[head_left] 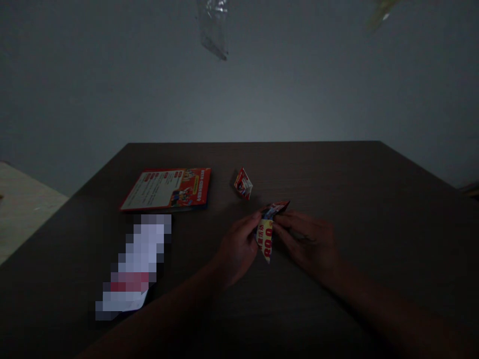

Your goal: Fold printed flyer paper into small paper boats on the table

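A folded piece of printed paper (265, 234), yellow and red with dark blue parts and pointed ends, is held up between my two hands above the dark table. My left hand (237, 249) grips its left edge, thumb on top. On its right side the fingers of my right hand (309, 237) pinch the paper. Just beyond them stands a small folded paper piece (243, 184), red and white, on the tabletop.
At the left of the dark wooden table (374, 199) lies a stack of red and white printed leaflets (166, 189). Nearer my left forearm is a phone-like device (136, 259) with a bright, pixelated face. Behind the table rises a grey wall (299, 75), with a clear plastic bag (214, 27) against it.
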`<state>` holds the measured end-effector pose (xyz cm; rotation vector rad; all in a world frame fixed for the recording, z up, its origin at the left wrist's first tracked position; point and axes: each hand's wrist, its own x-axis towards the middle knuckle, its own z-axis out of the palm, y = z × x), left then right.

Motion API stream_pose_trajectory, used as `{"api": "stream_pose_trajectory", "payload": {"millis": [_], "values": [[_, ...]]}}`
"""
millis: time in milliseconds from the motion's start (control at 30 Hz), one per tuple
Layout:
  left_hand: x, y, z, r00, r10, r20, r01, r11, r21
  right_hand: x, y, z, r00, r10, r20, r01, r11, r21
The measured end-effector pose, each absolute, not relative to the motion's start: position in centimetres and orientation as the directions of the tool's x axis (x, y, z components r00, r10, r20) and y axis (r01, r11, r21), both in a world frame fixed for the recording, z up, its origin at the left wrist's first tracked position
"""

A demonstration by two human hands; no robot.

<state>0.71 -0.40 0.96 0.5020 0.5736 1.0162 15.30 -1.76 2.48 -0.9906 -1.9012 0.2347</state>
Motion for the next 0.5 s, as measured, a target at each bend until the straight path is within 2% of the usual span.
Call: {"api": "stream_pose_trajectory", "payload": {"millis": [300,500], "values": [[0.82,-0.34,1.32,0.44,0.875,-0.201,-0.663,0.468,0.584,15.26,-1.77,2.81,-0.289,0.652,0.702,0.564,0.708,-0.425],[0.81,-0.49,1.63,0.46,0.857,-0.232,-0.65,0.504,0.569,15.1,-1.96,3.34,-0.291,0.672,0.682,0.561,0.697,-0.447]]}}
